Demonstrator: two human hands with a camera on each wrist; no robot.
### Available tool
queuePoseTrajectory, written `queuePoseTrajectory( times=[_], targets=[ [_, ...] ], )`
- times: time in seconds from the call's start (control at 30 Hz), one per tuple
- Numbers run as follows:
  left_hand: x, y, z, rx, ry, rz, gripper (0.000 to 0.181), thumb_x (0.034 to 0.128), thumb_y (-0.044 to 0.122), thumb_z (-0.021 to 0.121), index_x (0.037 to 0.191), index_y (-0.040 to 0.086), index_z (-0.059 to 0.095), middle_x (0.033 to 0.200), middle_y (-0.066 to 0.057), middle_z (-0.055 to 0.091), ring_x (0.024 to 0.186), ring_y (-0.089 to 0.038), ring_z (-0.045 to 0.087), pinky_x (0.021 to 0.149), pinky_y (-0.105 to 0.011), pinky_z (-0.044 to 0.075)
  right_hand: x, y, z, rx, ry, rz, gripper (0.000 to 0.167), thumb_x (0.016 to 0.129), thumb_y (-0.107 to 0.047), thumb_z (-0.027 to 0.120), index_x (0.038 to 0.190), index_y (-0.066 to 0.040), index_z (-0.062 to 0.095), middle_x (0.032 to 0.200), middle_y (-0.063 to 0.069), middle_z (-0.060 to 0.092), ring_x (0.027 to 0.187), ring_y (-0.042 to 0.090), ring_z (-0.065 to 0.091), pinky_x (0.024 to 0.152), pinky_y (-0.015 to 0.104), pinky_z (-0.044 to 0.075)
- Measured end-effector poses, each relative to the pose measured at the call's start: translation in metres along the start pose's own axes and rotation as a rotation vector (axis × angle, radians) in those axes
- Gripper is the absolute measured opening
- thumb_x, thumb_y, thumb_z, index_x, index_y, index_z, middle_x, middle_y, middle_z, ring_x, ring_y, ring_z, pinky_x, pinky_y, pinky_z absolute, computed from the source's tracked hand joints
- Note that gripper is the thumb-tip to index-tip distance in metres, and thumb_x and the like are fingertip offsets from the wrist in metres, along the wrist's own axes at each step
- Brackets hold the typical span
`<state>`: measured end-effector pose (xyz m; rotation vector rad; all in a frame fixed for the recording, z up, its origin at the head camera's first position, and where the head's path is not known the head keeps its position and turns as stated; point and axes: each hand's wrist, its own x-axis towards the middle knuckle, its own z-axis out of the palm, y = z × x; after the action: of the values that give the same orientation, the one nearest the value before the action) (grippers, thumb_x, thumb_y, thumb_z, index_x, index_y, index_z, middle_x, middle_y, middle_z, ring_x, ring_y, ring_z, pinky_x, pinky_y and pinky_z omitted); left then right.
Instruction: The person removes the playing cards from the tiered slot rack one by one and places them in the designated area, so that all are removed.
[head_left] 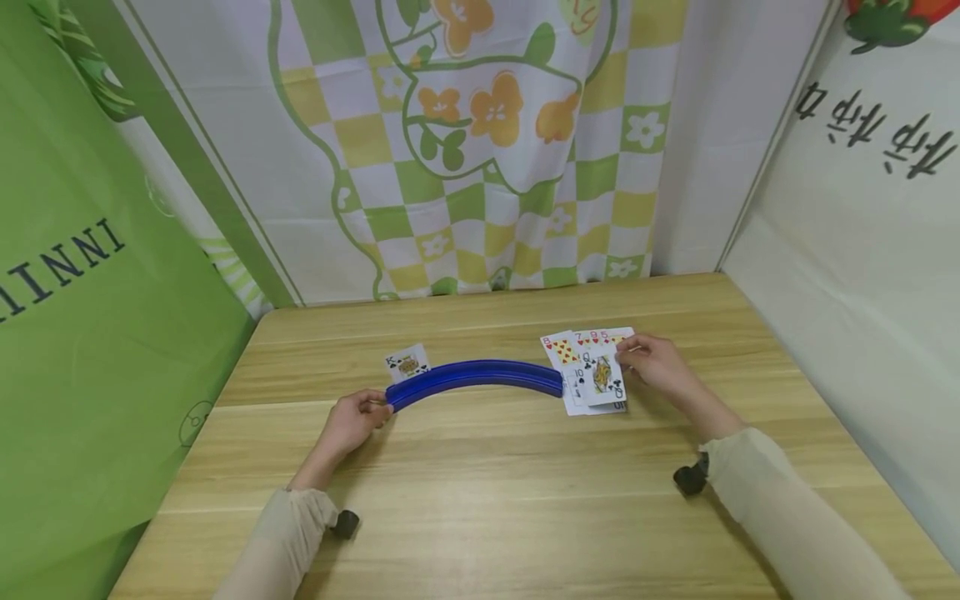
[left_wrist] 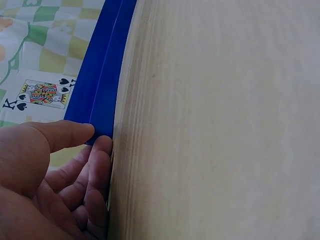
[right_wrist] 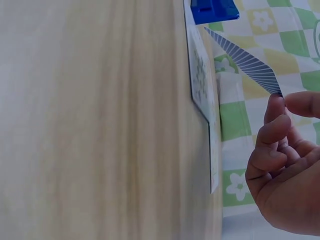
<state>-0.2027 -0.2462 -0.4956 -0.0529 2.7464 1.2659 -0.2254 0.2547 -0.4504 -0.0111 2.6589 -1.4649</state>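
Observation:
A curved blue card holder [head_left: 474, 372] lies across the table. My left hand [head_left: 352, 423] pinches its left end between thumb and fingers, seen close in the left wrist view on the holder [left_wrist: 102, 70]. A king of spades [head_left: 407, 365] stands upright in the holder near that end. With thumb and index finger my right hand [head_left: 662, 367] pinches a queen card [head_left: 602, 377] of a black suit by its edge. In the right wrist view this queen card [right_wrist: 250, 65] shows its striped back, tilted above the table, near the holder's right end [right_wrist: 215, 11].
Several loose playing cards, among them a red eight [head_left: 557, 343] and a black ten [head_left: 574, 402], lie face up and overlapping beside the holder's right end, under the held card. The wooden table [head_left: 480, 492] meets a checkered curtain [head_left: 480, 217] at the back.

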Motion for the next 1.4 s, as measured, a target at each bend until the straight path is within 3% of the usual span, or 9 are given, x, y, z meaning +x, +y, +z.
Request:
queuePoseTrajectory(
  times=[0.13,0.43,0.67,0.9,1.1,1.4],
  targets=[
    [-0.001,0.000,0.000,0.000,-0.006,-0.007,0.033,0.0934,0.020,0.068,0.120,0.000,0.065,0.087,-0.009,0.074,0.070,-0.011,0.062,0.059,-0.025,0.047,0.000,0.005,-0.001,-0.026,-0.015,0.002,0.029,0.097,-0.015,0.057,0.118,0.006,0.061,0.101,0.017,0.070,0.087,0.017,0.064,0.079,0.031,0.055],
    [0.001,-0.001,0.000,0.005,-0.005,-0.002,0.033,0.0935,0.019,0.068,0.121,0.001,0.065,0.088,-0.009,0.074,0.071,-0.011,0.063,0.061,-0.025,0.048,0.002,0.013,-0.008,-0.120,-0.063,0.013,0.031,0.096,-0.017,0.056,0.117,0.006,0.062,0.094,0.014,0.069,0.086,0.021,0.062,0.072,0.026,0.048],
    [0.001,-0.001,0.000,0.000,-0.003,-0.002,0.033,0.0938,0.019,0.068,0.121,0.000,0.066,0.089,-0.010,0.074,0.071,-0.011,0.063,0.061,-0.026,0.048,0.001,0.017,-0.012,-0.187,-0.107,0.052,0.033,0.098,-0.018,0.055,0.118,0.006,0.062,0.106,0.020,0.068,0.095,0.025,0.060,0.076,0.026,0.045],
    [0.001,0.001,0.001,-0.005,0.016,0.000,0.030,0.0922,0.018,0.069,0.116,0.000,0.067,0.084,-0.007,0.074,0.068,-0.010,0.062,0.059,-0.025,0.047,-0.002,0.016,-0.019,-0.136,-0.151,0.098,0.037,0.101,-0.017,0.049,0.124,0.010,0.058,0.103,0.022,0.070,0.097,0.028,0.064,0.076,0.029,0.051],
    [0.000,0.002,0.001,-0.013,0.027,-0.001,0.029,0.0907,0.016,0.070,0.113,-0.001,0.068,0.082,-0.008,0.073,0.066,-0.010,0.060,0.057,-0.023,0.046,0.000,0.015,-0.019,-0.122,-0.146,0.109,0.036,0.102,-0.019,0.048,0.125,0.006,0.058,0.103,0.019,0.071,0.092,0.023,0.064,0.072,0.029,0.051],
    [0.000,0.003,0.001,-0.018,0.024,0.000,0.029,0.0908,0.016,0.070,0.115,-0.001,0.068,0.082,-0.007,0.073,0.066,-0.010,0.060,0.057,-0.023,0.046,-0.001,0.004,-0.015,-0.139,-0.132,0.071,0.034,0.101,-0.022,0.051,0.121,0.004,0.061,0.109,0.022,0.069,0.094,0.027,0.063,0.073,0.030,0.048]
  ],
)
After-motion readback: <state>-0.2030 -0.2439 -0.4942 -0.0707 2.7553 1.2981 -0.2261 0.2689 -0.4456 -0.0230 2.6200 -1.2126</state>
